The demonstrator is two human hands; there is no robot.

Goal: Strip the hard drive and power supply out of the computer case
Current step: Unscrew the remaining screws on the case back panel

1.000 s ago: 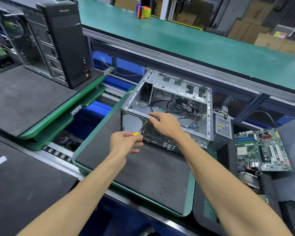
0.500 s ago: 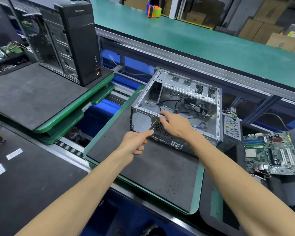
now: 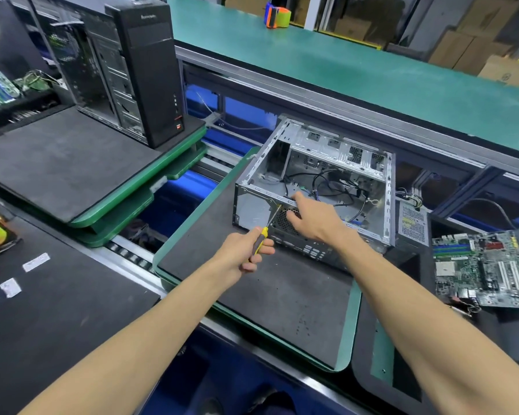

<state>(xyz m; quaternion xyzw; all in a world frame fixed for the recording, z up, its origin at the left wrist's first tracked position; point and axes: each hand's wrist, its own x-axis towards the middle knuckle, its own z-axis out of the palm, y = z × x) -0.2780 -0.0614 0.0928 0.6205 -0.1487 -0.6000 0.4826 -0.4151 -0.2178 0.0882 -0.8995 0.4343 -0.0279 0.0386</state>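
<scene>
Case: open silver sheet-metal computer case (image 3: 327,163) lying on its side at centre frame, open face up, its perforated rear panel toward the viewer; loose black cables (image 3: 327,182) lie inside.
Support: the case sits at the far end of a dark grey foam mat on a green-edged tray (image 3: 346,333), which fills the middle of the frame.
Left hand: left hand (image 3: 240,256) at lower centre, fingers curled tight around the handle of a yellow-and-black screwdriver (image 3: 262,238); the thin shaft runs up and right to the case's near top edge, by the fan grille.
Right hand: right hand (image 3: 315,218) lies on the near top rail of the case, index finger stretched out along the rail toward the screwdriver tip, the other fingers bent down over the grille; it encloses nothing that can be made out.
Power supply: grey perforated metal box (image 3: 412,223) with a bunch of wires at its top, standing just beside the case's right wall, outside it.
Hard drive: cannot be picked out in the case.
Circuit board: green motherboard (image 3: 483,268) lying flat at right of frame, apart from the case.
Second case: black tower computer case (image 3: 150,73), upright on another green-edged mat at upper left.
Bench: green-topped bench (image 3: 372,73) across the top of the frame, a roll of tape in an orange-and-blue holder (image 3: 277,15) on it.
</scene>
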